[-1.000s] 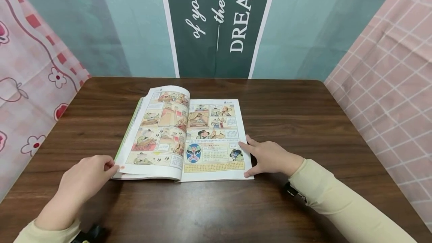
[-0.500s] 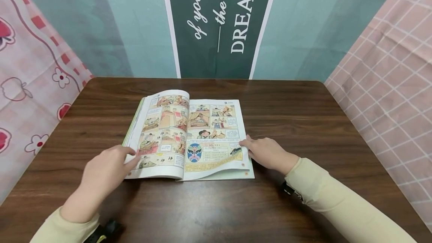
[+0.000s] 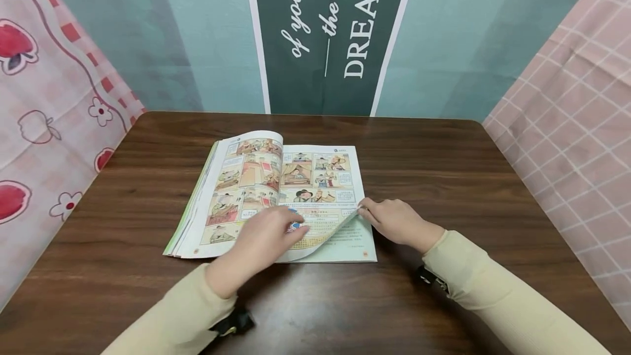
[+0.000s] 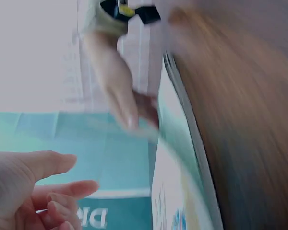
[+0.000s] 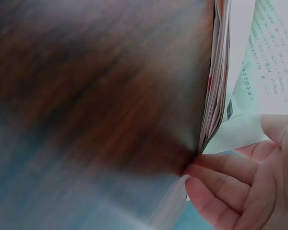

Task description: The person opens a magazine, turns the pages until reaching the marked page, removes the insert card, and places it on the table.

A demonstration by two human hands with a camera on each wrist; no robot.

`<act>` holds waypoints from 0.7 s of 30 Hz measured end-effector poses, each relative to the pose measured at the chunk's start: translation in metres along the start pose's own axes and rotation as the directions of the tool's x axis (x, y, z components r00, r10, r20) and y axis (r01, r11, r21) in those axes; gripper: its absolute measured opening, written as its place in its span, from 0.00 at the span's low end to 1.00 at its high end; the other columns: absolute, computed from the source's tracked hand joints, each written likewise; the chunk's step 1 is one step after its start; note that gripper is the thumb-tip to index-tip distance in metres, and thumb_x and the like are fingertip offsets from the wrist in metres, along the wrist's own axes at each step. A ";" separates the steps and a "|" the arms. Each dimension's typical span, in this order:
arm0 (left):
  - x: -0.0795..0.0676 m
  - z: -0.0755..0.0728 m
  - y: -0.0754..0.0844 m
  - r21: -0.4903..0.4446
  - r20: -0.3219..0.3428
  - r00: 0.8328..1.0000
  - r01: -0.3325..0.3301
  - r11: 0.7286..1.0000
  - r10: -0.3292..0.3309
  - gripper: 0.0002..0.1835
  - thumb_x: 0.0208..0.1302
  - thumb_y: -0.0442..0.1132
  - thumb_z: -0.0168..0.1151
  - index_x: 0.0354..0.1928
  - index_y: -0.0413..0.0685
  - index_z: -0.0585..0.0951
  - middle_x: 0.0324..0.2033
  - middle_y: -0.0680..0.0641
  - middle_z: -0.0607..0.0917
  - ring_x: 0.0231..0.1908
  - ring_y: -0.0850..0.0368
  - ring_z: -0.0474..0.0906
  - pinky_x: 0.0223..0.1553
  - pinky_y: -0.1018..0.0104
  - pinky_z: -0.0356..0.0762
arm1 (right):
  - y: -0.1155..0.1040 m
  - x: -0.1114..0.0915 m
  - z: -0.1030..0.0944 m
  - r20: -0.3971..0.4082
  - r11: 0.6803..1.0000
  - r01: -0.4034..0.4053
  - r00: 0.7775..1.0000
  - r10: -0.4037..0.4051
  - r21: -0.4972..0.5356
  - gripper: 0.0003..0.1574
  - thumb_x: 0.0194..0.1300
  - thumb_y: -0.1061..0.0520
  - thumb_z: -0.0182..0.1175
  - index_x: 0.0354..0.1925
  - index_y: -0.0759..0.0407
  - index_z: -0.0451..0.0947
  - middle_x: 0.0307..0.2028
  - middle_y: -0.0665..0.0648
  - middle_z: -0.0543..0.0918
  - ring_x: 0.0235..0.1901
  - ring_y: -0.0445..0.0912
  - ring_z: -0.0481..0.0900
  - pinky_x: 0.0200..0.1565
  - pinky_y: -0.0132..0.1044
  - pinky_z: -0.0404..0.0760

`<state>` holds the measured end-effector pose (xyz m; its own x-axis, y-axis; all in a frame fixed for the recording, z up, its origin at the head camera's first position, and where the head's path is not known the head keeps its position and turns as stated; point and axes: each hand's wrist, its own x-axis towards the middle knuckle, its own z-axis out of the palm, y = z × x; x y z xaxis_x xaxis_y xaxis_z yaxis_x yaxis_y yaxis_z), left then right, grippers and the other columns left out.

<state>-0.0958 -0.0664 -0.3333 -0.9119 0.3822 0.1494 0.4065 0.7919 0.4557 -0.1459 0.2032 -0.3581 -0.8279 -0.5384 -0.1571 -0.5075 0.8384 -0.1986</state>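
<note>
An open comic book (image 3: 224, 196) with illustrated panels lies on the table, thick with pages on its left side. Along the right edge, my right hand (image 3: 396, 222) pinches a page (image 3: 322, 196) between thumb and fingers. That page's lower corner curls up and leftward, baring a pale green page (image 3: 352, 242) beneath. In the right wrist view, the fingers of my right hand (image 5: 240, 184) are at the book's page edges (image 5: 216, 96). My left hand (image 3: 261, 240) hovers over the book's lower middle; in the left wrist view its thumb and forefinger are apart, holding nothing.
The brown wooden table (image 3: 443, 169) extends around the book on all sides. Behind it hangs a blue-green cloth (image 3: 217, 37) with a dark lettered panel (image 3: 330, 37). Patterned pink cloths flank the left (image 3: 54, 119) and right (image 3: 577, 114).
My left hand has let go of the book's left page edge and moved right over its middle. My right hand has lifted the right page's lower corner, which now curls leftward.
</note>
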 end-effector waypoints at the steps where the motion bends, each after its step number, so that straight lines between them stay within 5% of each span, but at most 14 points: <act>1: 0.005 0.004 0.007 -0.008 0.006 1.000 -0.009 1.000 0.009 0.09 0.57 0.47 0.65 0.35 0.51 0.86 0.21 0.56 0.77 0.20 0.63 0.68 0.20 0.66 0.66 | 0.000 0.000 -0.001 0.007 1.000 -0.005 1.000 0.005 0.003 0.17 0.72 0.50 0.45 0.49 0.59 0.72 0.17 0.47 0.71 0.20 0.41 0.72 0.27 0.43 0.73; 11: 0.049 0.029 0.050 0.017 0.011 0.999 -0.040 0.999 0.040 0.13 0.63 0.50 0.58 0.39 0.53 0.86 0.36 0.53 0.85 0.35 0.58 0.81 0.25 0.64 0.74 | -0.001 0.000 -0.001 -0.014 1.000 0.007 1.000 -0.007 -0.004 0.19 0.72 0.48 0.45 0.48 0.60 0.72 0.18 0.50 0.74 0.21 0.44 0.75 0.26 0.44 0.74; 16: 0.050 0.033 0.049 0.036 -0.042 0.999 -0.030 0.999 0.031 0.08 0.62 0.43 0.58 0.33 0.53 0.86 0.29 0.55 0.83 0.25 0.60 0.78 0.20 0.67 0.69 | -0.001 -0.002 0.002 -0.025 1.000 0.018 0.999 -0.019 -0.019 0.23 0.71 0.48 0.47 0.55 0.63 0.70 0.17 0.51 0.74 0.22 0.47 0.78 0.28 0.46 0.75; 21: 0.040 0.024 0.034 0.015 -0.045 0.999 0.009 1.000 -0.008 0.05 0.57 0.40 0.59 0.28 0.53 0.84 0.27 0.55 0.81 0.22 0.60 0.74 0.17 0.68 0.67 | 0.000 -0.005 -0.001 0.046 1.000 -0.016 0.999 0.016 -0.002 0.42 0.71 0.45 0.47 0.69 0.69 0.48 0.11 0.49 0.67 0.14 0.43 0.70 0.24 0.41 0.71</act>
<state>-0.1170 -0.0122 -0.3329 -0.9169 0.3537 0.1850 0.3990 0.8023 0.4439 -0.1426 0.2060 -0.3567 -0.8242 -0.5280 -0.2045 -0.4945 0.8472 -0.1944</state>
